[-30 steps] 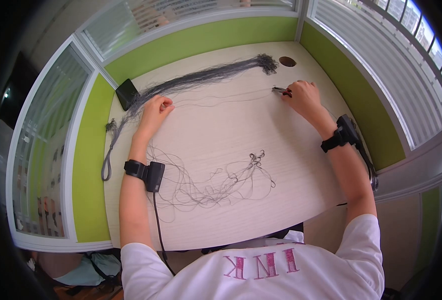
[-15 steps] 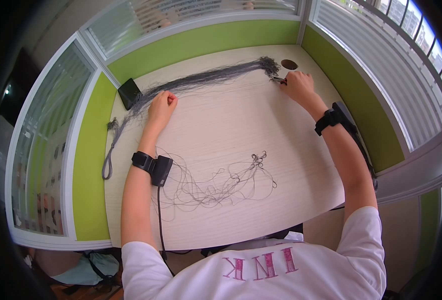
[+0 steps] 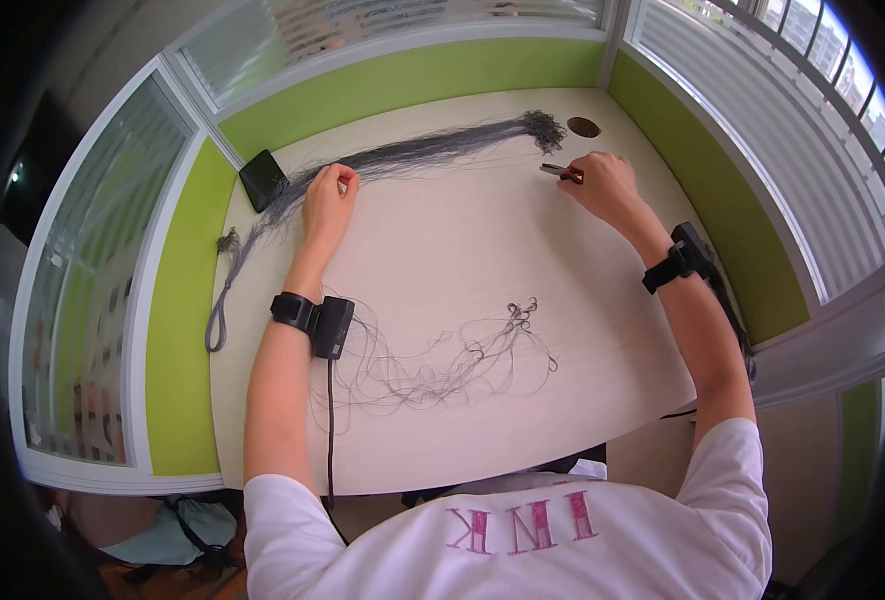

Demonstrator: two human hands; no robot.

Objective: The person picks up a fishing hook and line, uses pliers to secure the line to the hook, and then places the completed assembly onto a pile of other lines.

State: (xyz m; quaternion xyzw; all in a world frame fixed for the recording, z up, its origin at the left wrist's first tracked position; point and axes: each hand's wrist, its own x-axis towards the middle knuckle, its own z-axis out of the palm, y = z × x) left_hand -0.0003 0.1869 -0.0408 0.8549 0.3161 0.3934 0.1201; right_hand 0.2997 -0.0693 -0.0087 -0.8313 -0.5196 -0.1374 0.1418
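Right hand: fingers curled round a small dark tool with a reddish part at the grip; its tip juts left, just short of the bundle's knotted end. What kind of tool it is cannot be made out.

Left hand: fingers bent, tips pressed on the bundle near its left part; whether it pinches single strands is too fine to tell.

Bundle: long, dark grey hank of thin threads, lying across the far part of the desk from upper right to lower left. Right end thick and frizzy, beside a round hole in the desk. Left end thins out, passes a black phone, and runs down the desk's left edge to a loop.

Loose threads: a sparse tangle of the same dark thread, spread on the near part of the desk, between the forearms, well apart from the bundle. Single strands hard to follow.

Wrists: black strapped device on each, left and right; a cable hangs from the left one, cut off behind the white shirt.

Surround: green partition with glazed panels above.
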